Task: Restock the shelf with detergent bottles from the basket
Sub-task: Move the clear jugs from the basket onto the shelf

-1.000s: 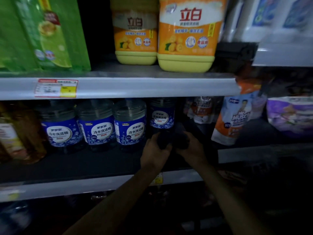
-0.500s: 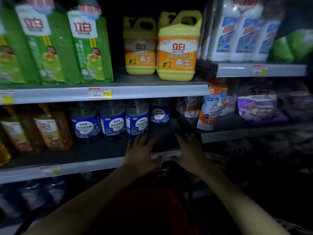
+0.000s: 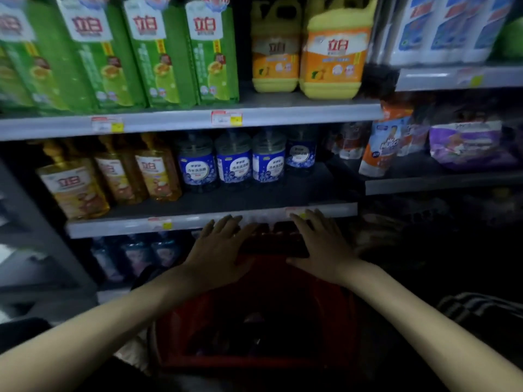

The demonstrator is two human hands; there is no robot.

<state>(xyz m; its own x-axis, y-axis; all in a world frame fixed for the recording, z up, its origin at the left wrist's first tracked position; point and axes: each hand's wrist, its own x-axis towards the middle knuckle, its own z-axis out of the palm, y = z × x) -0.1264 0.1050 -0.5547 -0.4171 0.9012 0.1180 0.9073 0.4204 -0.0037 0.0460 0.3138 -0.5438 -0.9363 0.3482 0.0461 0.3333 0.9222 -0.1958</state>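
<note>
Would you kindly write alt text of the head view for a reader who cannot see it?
A person's left hand and right hand, fingers straight, reach over a red basket below a dim store shelf holding blue-labelled detergent bottles.

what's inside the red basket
Only dim dark shapes show inside the red basket; too dark to tell what. The left hand, right hand and black handles cover its far end.

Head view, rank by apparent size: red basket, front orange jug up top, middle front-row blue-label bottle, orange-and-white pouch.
1. red basket, though its nearness to the camera inflates it.
2. front orange jug.
3. orange-and-white pouch and middle front-row blue-label bottle look alike; I won't rank them.
</note>
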